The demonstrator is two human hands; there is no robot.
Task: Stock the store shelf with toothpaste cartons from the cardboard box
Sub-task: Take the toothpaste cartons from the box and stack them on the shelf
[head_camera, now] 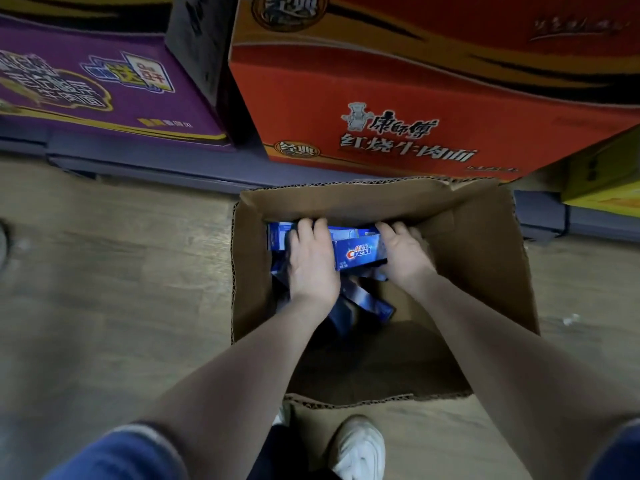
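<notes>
Crest toothpaste carton (358, 252) lies long axis left-right, logo up | inside open cardboard box (485, 271) atop loose blue cartons (367, 299) | left hand (311, 265), right hand (403, 252) grip its ends

A red instant-noodle carton (398, 109) printed with Chinese characters sits at the far side on a low grey shelf base (156, 164). A purple carton (104, 84) sits to its left, a yellow box (602, 174) at far right. Wood-pattern floor (104, 271) below; a white sneaker (360, 448) near.
</notes>
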